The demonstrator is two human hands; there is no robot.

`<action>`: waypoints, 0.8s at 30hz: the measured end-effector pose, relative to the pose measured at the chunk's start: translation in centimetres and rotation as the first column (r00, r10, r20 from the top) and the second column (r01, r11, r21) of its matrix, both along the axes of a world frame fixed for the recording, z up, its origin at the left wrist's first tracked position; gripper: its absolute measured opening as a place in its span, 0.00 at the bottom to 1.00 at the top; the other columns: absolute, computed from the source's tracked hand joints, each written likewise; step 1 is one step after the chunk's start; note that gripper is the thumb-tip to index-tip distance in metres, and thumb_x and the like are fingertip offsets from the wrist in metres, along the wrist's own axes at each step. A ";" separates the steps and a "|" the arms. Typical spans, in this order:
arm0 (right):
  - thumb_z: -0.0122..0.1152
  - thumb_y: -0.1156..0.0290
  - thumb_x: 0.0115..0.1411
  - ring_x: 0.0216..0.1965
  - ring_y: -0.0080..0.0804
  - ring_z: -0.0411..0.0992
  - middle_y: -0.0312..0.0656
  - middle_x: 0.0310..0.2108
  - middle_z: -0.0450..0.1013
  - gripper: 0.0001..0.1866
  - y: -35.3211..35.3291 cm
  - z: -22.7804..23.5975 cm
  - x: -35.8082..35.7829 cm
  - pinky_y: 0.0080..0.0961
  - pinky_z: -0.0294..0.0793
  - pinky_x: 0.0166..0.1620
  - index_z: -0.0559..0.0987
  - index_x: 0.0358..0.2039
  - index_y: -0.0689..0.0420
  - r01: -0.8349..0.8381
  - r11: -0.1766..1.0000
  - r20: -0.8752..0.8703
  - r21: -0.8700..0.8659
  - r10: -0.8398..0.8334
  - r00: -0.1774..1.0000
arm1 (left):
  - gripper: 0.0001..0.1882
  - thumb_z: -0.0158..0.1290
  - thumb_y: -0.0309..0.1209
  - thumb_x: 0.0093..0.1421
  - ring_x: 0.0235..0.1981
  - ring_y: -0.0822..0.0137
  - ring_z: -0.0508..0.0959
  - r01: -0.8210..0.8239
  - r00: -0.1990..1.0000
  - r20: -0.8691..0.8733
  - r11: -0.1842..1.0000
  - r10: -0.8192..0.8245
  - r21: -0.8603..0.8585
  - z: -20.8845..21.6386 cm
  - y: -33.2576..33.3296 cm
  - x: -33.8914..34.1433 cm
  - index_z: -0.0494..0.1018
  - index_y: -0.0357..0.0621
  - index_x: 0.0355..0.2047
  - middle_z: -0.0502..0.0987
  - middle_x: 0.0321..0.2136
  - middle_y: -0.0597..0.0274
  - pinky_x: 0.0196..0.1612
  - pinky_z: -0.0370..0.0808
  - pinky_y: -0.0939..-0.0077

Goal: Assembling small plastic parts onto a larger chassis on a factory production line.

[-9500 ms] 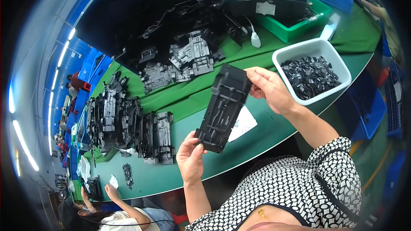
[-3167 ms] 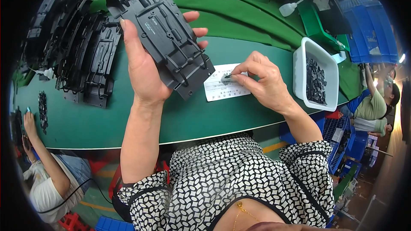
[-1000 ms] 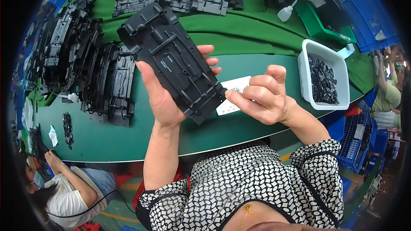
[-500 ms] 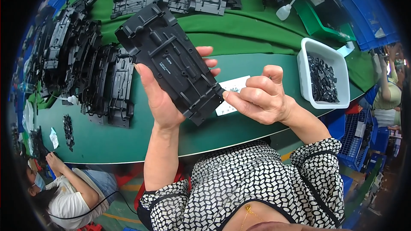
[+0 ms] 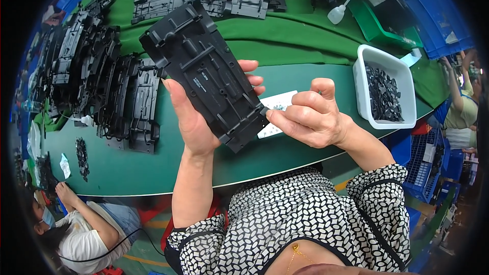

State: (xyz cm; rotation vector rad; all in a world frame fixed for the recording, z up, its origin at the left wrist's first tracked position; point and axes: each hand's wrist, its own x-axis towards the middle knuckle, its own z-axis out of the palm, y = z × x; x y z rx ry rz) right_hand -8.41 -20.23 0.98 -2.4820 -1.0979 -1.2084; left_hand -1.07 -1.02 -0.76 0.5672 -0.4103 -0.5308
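Note:
My left hand (image 5: pixel 191 125) is wrapped round a black moulded plastic chassis plate (image 5: pixel 206 76), thumb on its left edge and fingertips showing past its right edge. The plate is tilted above the table, its ribbed face with small printed marks toward me. At its lower right edge my right hand (image 5: pixel 308 117) pinches a small black plastic piece (image 5: pixel 263 112) against the side. The fingertips cover part of that piece, so I cannot tell whether it is seated. Behind my right fingers lies a white sheet (image 5: pixel 277 103) with tiny bits on it.
Stacked chassis plates (image 5: pixel 140 104) line the left of the green table (image 5: pixel 305 163); more lie at the back. On the right stands a white bin (image 5: pixel 362 91) of small black parts, near a green tray (image 5: pixel 374 28) and a squeeze bottle (image 5: pixel 336 15). A co-worker (image 5: pixel 86 229) sits lower left.
The chassis plate has shifted very slightly to the right and down in my left hand. My right hand keeps its pinch at the same edge.

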 end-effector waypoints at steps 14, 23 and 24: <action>0.64 0.71 0.34 0.26 0.19 0.65 0.26 0.26 0.64 0.14 -0.2 0.0 -0.5 0.28 0.55 0.37 0.80 0.28 0.52 -0.018 1.000 0.013 0.011 0.018 1.000 | 0.48 0.24 0.69 0.57 0.46 0.52 0.74 -0.002 1.000 0.006 1.000 0.002 -0.018 0.0 0.1 0.1 0.54 0.35 0.58 0.66 0.51 0.38 0.48 0.74 0.49; 0.63 0.71 0.34 0.26 0.19 0.65 0.26 0.25 0.63 0.14 -0.2 -0.1 -0.5 0.28 0.55 0.37 0.80 0.28 0.52 -0.012 1.000 0.018 -0.001 0.012 1.000 | 0.49 0.24 0.70 0.56 0.46 0.52 0.74 0.013 1.000 0.012 1.000 -0.013 -0.026 0.0 0.1 0.1 0.54 0.36 0.58 0.66 0.50 0.38 0.48 0.73 0.48; 0.63 0.71 0.34 0.26 0.19 0.65 0.26 0.25 0.63 0.14 -0.2 -0.1 -0.5 0.28 0.55 0.37 0.80 0.28 0.52 -0.013 1.000 0.008 0.001 0.013 1.000 | 0.49 0.24 0.70 0.56 0.46 0.52 0.74 0.015 1.000 0.008 1.000 -0.015 -0.026 0.0 0.2 0.1 0.55 0.36 0.58 0.66 0.50 0.38 0.48 0.73 0.48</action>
